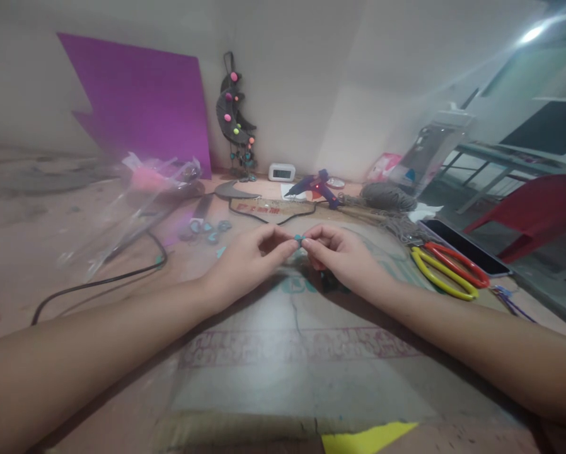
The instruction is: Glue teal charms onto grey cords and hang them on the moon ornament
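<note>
Between my fingertips is a small teal piece (299, 238), pinched from both sides; its exact kind is too small to make out. My left hand (257, 252) closes thumb and forefinger on its left end. On the other end, my right hand (337, 251) grips it the same way, with the other fingers curled in. Both hands hover over a printed sheet (292, 372) on the table. Left of my left hand lie several small teal and grey pieces (207, 232). A grey crescent cutout (236, 190) lies farther back.
A purple glue gun (314, 187) with a red light lies behind my hands, beside a white digital clock (282, 172). Yellow and red scissors (446, 271), a phone (462, 244) and grey yarn (389, 197) are at right. Clear plastic (145, 189) and a black cord (98, 279) lie left.
</note>
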`<state>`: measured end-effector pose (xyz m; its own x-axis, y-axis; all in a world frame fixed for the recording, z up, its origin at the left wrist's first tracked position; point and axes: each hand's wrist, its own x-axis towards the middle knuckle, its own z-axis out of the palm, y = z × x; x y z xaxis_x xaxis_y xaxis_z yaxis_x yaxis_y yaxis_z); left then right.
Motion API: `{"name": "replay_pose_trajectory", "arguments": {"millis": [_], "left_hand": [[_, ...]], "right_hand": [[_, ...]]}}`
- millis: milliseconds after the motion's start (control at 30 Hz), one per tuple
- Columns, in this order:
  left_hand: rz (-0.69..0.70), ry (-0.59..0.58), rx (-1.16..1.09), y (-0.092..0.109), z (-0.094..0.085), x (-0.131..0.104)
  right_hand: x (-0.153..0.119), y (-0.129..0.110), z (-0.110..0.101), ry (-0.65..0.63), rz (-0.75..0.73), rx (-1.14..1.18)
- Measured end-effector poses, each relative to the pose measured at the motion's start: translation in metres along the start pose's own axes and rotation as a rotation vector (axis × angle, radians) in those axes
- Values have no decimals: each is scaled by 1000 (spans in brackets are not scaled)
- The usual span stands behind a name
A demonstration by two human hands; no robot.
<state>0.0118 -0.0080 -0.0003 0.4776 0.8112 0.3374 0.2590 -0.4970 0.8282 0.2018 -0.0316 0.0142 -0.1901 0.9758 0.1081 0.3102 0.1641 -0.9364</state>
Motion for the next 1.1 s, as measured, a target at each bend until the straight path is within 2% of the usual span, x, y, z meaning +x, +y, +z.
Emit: {"name": "replay_pose_trajectory", "arguments": {"millis": [233,367,467,733,933,1100], "left_hand": [[20,126,27,-1,-3,-3],[-59,169,-7,-2,-8,-2],[-108,165,4,-4,-7,1],[7,6,82,2,-1,1],[11,5,143,1,-1,2],[6,29,164,-2,-2,0]], "right_hand": [[-1,1,1,21,-2,-46],[-1,2,-1,32,-9,-70],[-1,4,-1,28,-12,-62],[1,6,-1,3,-49,-43],[-1,5,-1,-7,-51,-103],[-1,6,-1,-29,-104,-56]]}}
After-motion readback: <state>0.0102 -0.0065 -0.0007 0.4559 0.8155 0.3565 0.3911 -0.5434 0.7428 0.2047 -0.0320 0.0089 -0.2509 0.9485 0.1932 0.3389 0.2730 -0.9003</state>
